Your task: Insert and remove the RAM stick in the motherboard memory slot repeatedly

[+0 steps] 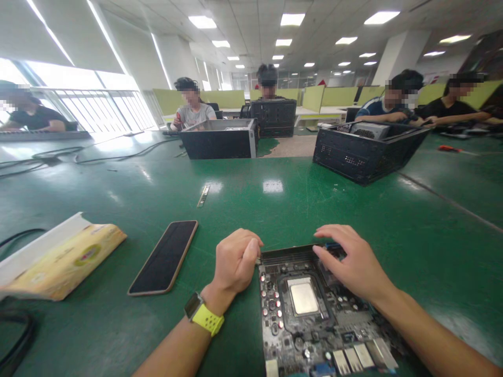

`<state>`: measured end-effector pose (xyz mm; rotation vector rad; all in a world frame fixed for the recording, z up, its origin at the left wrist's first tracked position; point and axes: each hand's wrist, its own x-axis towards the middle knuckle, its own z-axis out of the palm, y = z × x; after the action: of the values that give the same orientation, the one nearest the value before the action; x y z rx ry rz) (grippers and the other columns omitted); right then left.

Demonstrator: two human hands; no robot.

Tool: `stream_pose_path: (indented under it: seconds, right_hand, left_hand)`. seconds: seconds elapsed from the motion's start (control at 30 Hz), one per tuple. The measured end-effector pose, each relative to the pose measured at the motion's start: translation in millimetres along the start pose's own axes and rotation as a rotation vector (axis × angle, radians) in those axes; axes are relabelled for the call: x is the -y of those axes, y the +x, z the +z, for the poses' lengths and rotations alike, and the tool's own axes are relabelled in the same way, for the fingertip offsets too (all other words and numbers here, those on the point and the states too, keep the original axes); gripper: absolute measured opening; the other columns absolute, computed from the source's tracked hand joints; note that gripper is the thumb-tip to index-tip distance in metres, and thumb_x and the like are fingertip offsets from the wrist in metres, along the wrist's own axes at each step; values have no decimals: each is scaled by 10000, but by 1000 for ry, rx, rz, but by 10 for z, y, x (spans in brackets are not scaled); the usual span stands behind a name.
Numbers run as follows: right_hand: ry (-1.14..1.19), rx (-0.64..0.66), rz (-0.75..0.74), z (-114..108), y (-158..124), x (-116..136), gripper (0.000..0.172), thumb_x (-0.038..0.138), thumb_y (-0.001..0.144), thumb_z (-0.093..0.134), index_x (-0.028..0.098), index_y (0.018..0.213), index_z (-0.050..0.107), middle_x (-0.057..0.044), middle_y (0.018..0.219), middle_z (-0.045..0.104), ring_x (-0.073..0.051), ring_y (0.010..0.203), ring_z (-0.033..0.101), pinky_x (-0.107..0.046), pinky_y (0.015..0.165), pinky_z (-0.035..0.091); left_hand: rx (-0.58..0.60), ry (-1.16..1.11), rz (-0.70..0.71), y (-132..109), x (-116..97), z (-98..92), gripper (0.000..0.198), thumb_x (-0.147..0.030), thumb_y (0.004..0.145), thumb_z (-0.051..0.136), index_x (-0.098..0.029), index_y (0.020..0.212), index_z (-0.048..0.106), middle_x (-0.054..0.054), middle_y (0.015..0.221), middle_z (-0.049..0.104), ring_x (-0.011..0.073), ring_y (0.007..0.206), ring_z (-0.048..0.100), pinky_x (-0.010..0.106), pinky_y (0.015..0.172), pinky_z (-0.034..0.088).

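A motherboard (271, 324) lies on the green table right in front of me, its port side toward me. A silver processor (304, 297) sits bare in its socket. Along the far edge run dark memory slots (288, 255). My left hand (238, 259) is curled closed at their left end, by the board's corner; whatever its fingertips grip or press is hidden. Over the right end of the slots, my right hand (349, 259) is open, thumb and fingers apart. A memory stick (203, 196) lies on the table beyond the board.
To the left lie a phone (164, 259) and a yellow tissue pack (74, 256), with black cables (18, 335) beside it. Farther off stand computer cases (220, 142), including a tilted one (353, 152) at right. Several people sit around the table. A red-handled tool (450, 148) lies far right.
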<state>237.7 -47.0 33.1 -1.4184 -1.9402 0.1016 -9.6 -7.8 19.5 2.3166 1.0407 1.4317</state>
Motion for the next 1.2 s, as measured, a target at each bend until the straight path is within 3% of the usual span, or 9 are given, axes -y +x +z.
stream_pose_path:
  seconds: [0.13, 0.23, 0.4, 0.53, 0.67, 0.8, 0.93, 1.1, 1.2]
  right_hand:
    - [-50, 48, -301, -29, -202, 536, 148, 285, 854, 504, 209, 794, 616, -20, 713, 647, -168, 688, 570, -296, 646, 396]
    - [-151, -6, -547, 232, -454, 865, 192, 254, 873, 452, 235, 727, 575, 44, 479, 549, -127, 444, 496, -267, 466, 279]
    - [-164, -70, -481, 715, -715, 979, 327, 378, 884, 420, 238, 597, 492, 50, 407, 506, -119, 335, 445, -281, 407, 170]
    - [-101, 10, -522, 682, -696, 917, 341, 412, 816, 476, 228, 530, 469, 45, 417, 518, -109, 339, 449, -290, 410, 135]
    - [-257, 253, -175, 360, -410, 627, 187, 294, 780, 493, 239, 613, 555, 19, 551, 627, -148, 502, 580, -276, 453, 200]
    - [-555, 284, 268, 75, -53, 161, 195, 258, 830, 439, 243, 742, 612, -24, 737, 705, -217, 622, 634, -275, 493, 248]
    - [-427, 336, 305, -43, -19, 138, 186, 328, 822, 497, 229, 828, 654, -49, 797, 711, -244, 707, 647, -299, 556, 350]
    - [328, 724, 246, -141, -190, 565, 354, 457, 823, 537, 257, 1098, 636, 9, 765, 704, -135, 535, 616, -250, 516, 417]
    - [372, 468, 318, -149, -132, 470, 347, 449, 848, 503, 237, 1089, 635, 4, 786, 702, -140, 610, 634, -256, 569, 460]
  left_hand:
    - [-31, 24, -45, -19, 38, 20, 457, -266, 919, 306, -182, 531, 533, 40, 634, 607, 149, 633, 560, 283, 646, 449]
    - [-36, 38, -65, -21, 42, 30, 461, -271, 922, 301, -191, 509, 491, 34, 603, 580, 146, 602, 538, 279, 623, 436]
    - [-34, 50, -72, -21, 34, 31, 444, -250, 920, 323, -190, 501, 456, 28, 575, 556, 140, 577, 516, 274, 595, 415]
    - [-28, 76, -92, -28, 29, 24, 444, -255, 922, 322, -190, 503, 454, 24, 566, 548, 136, 563, 510, 268, 586, 412]
    - [-45, 84, -109, -33, 22, 24, 444, -271, 925, 322, -190, 511, 460, 20, 559, 543, 134, 554, 510, 267, 592, 417]
    - [-25, 111, -113, -27, 6, 40, 445, -281, 924, 327, -189, 516, 478, 19, 560, 542, 134, 557, 515, 263, 594, 422]
    - [35, 153, -113, 6, -17, 59, 424, -282, 927, 329, -185, 563, 523, 20, 578, 541, 141, 580, 518, 266, 610, 425]
    - [149, 162, -102, 27, -29, 72, 327, -290, 924, 376, -182, 694, 581, 45, 754, 613, 170, 748, 559, 292, 711, 442]
    - [66, 61, -98, 10, -10, 67, 374, -263, 946, 292, -181, 724, 581, 53, 798, 623, 174, 791, 569, 311, 747, 449]
